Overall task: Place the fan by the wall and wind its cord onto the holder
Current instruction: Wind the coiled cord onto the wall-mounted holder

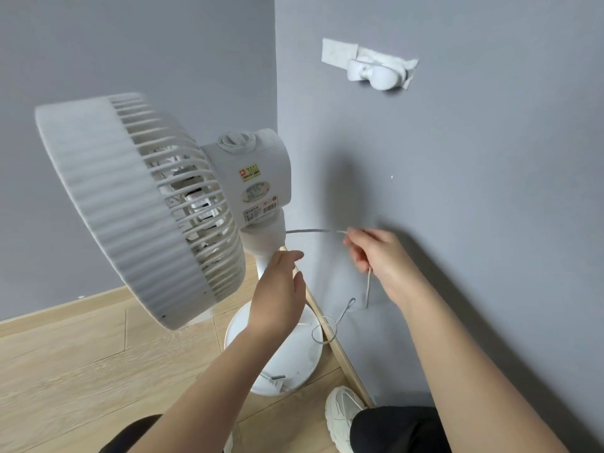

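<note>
at the corner of two grey walls, the white fan [140, 204] stands on the wooden floor [65, 354]. its round base [294, 364] sits just beside the skirting strip [346, 361] of the right-hand wall [490, 191]. the fan head is tilted and faces left; the motor housing with its stickers points toward the right-hand wall.

cord [310, 231]: it leaves the neck below the motor housing, runs in a shallow arc to the right hand [382, 259], drops from under that hand, and forms loose loops beside the base. the plug [276, 382] lies on the base, at its near edge.

right hand: the fingers [354, 243] are curled and pinch the cord. the hand is close to the right-hand wall, level with the fan neck.

left hand [281, 295]: the fingers [291, 256] are nearly straight, spread from the thumb, and hold nothing. the hand is in front of the fan stem, between the neck and the base; whether it touches the stem cannot be told.

holder [376, 71]: a white two-winged cleat fixed to the right-hand wall with strips of white tape, high above both hands and well apart from the cord.

a pale shoe [343, 416] and a dark trouser leg [392, 429] show at the lower edge, near the skirting strip.
</note>
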A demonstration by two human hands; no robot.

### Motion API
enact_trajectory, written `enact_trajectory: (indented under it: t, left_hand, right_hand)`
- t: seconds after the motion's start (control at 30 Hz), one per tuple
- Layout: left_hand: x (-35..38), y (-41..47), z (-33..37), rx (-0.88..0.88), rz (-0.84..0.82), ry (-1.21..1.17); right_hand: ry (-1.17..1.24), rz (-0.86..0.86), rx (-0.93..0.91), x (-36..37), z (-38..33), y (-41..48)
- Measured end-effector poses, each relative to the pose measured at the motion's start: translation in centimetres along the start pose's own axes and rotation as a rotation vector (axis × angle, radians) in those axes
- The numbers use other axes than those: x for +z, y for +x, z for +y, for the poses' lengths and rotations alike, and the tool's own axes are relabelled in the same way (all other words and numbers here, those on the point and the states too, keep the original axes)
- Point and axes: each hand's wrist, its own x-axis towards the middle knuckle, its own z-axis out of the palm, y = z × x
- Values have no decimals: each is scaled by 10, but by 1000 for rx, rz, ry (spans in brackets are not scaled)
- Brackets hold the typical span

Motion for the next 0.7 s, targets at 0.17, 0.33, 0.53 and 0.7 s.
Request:
enact_trajectory:
  t: [0.17,0.33,0.53,0.7]
  left_hand:
    - [-8,28,37,190,68,-8]
    - [-25,57,73,-74,25,79]
    - [-30,73,82,-301,-15,90]
    - [-32,75,81,-176,-12,317]
  right_hand:
    - [57,-104,-50,-4,-48,-6]
    - [98,-110,16,-5,-85,-10]
    - [217,-169,46,-14,-128,-13]
    - [455,-244,17,-27,-160,-20]
